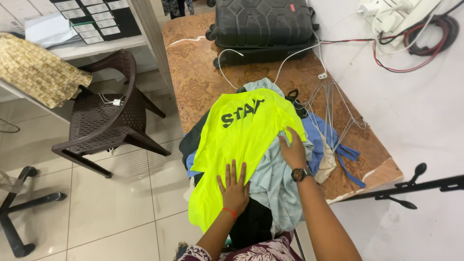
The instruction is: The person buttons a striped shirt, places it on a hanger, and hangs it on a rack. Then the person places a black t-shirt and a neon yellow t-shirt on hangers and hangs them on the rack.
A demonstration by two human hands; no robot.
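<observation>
Table [203,72] with a brown patterned cover fills the middle of the view, a dark hard-shell suitcase [263,26] lying at its far end; a brown plastic chair [104,116] stands on the pale tiled floor to the left; a heap of clothes [278,186] sits at the table's near edge, with wire hangers [333,104] just beside it on the right; on top of the heap lies a neon yellow shirt [241,135], spread out with its lower part hanging over the edge towards the floor. Left hand [234,191] rests flat and open on the shirt's lower part, fingers spread, gripping nothing; right hand [293,151], a watch on its wrist, lies on the shirt's right edge where it meets a pale blue garment [275,181], fingers curled at the fabric, though whether they pinch it I cannot tell. Judging by this, the shirt is being smoothed out; the next move would call for a firm hold on its edges.
</observation>
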